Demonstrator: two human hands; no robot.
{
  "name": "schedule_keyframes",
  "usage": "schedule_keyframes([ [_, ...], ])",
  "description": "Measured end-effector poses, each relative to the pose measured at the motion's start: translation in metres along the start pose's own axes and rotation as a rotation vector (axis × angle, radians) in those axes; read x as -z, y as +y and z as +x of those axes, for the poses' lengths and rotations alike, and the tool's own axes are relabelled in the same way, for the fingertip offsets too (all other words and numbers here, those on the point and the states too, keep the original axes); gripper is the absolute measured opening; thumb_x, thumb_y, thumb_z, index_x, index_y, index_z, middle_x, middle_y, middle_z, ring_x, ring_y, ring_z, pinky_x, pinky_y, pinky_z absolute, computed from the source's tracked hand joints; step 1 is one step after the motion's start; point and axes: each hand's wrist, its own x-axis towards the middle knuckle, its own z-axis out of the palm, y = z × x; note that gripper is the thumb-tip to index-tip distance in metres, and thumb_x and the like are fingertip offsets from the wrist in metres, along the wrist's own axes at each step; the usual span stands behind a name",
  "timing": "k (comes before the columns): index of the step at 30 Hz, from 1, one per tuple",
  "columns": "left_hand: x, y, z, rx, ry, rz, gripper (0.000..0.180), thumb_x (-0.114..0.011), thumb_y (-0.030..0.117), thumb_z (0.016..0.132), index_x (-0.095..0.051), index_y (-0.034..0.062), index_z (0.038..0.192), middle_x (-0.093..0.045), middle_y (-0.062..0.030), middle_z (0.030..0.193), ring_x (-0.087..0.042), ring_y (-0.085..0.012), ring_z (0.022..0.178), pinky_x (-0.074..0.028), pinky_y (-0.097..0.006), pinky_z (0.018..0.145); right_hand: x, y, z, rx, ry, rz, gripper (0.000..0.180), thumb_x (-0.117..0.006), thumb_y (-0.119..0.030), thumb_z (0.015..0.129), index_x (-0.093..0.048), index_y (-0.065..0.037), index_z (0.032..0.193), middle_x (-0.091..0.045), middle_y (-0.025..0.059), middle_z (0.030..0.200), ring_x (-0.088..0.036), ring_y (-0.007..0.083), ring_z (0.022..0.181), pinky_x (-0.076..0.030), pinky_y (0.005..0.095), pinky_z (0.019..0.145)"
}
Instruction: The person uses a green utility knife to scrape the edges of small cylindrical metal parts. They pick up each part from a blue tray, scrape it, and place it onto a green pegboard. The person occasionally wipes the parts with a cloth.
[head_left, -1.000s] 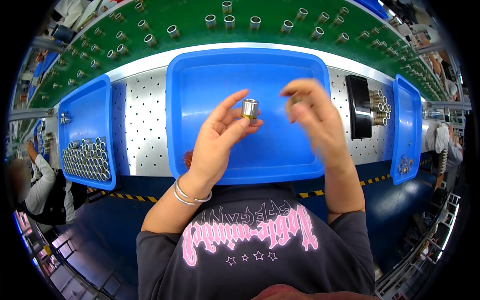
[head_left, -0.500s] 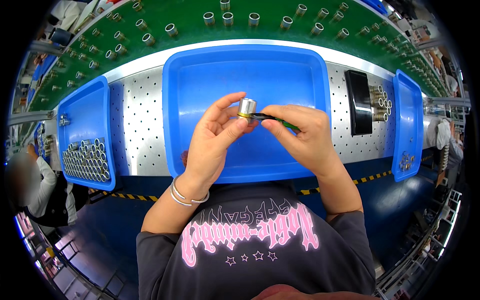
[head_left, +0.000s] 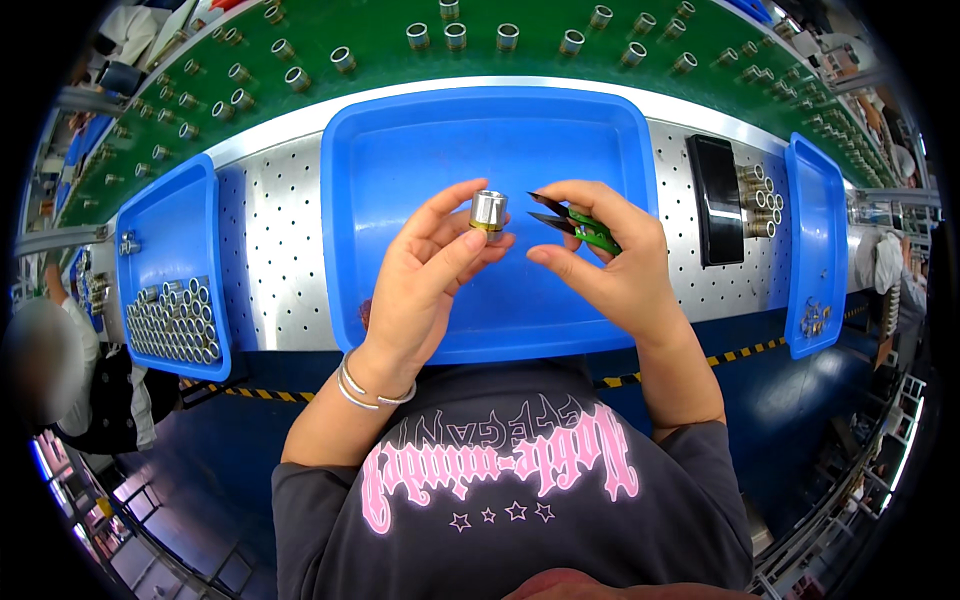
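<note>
Okay so, a short metal sleeve (head_left: 489, 210) is being held by the left hand (head_left: 410, 285) over the middle of the big blue tray (head_left: 490, 97), pinched between thumb and fingers near its lower end, with the index finger raised along the left side. In the right hand (head_left: 638, 268), just to the right, green-handled snips (head_left: 598, 237) are gripped, blades parted and clear of the sleeve; how each finger sits on the handles can't be made out.

Handling-wise, the sleeve looks stiff and solid, probably a bit weighty for its size but easily managed in one hand. Its shiny wall would likely be slick, so it's best gripped around the outside, low down, with the rim kept free. It shouldn't be fragile, though scratches could be picked up from the blade tips. The snips are best taken by the handles only; those points look sharp.

As for direction: the sleeve is held about upright, open rim up, yellowish band at the bottom, long axis close to vertical. The snips are pointed left and a little far, toward the sleeve, with their long axis slanting from far left to near right and the handles toward the palm.
</note>
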Motion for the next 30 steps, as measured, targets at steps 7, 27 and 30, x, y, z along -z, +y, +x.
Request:
schedule_keyframes([
  [7,0.001,-0.004,0.002,-0.039,-0.028,0.019,0.042,-0.055,0.004,0.086,-0.044,0.0029,0.126,-0.058,-0.0104,0.109,-0.057,-0.0158,0.101,-0.046,-0.030,0.089,-0.017,0.000,0.011,0.202,-0.042,-0.124,0.021,-0.069,-0.005,0.069,-0.062,-0.003,0.088,-0.064,0.0094,0.081,-0.062,0.0226,0.066,-0.049,0.0278,0.059],
  [27,0.005,-0.008,0.006,-0.055,-0.058,-0.025,0.036,-0.060,0.001,0.083,-0.046,0.0010,0.116,-0.059,-0.0123,0.102,-0.061,-0.0188,0.092,-0.048,-0.029,0.084,-0.007,-0.003,0.014,0.206,-0.007,-0.175,0.016,-0.065,0.000,0.065,-0.059,-0.002,0.080,-0.059,0.0091,0.079,-0.061,0.0241,0.070,-0.048,0.0290,0.059],
  [30,0.007,-0.010,0.007,-0.053,-0.065,-0.018,0.036,-0.060,-0.001,0.082,-0.046,0.0008,0.116,-0.059,-0.0121,0.102,-0.061,-0.0184,0.093,-0.048,-0.028,0.084,-0.007,-0.003,0.014,0.213,-0.013,-0.181,0.018,-0.064,0.002,0.064,-0.059,-0.002,0.081,-0.059,0.0089,0.080,-0.061,0.0243,0.069,-0.048,0.0291,0.058],
])
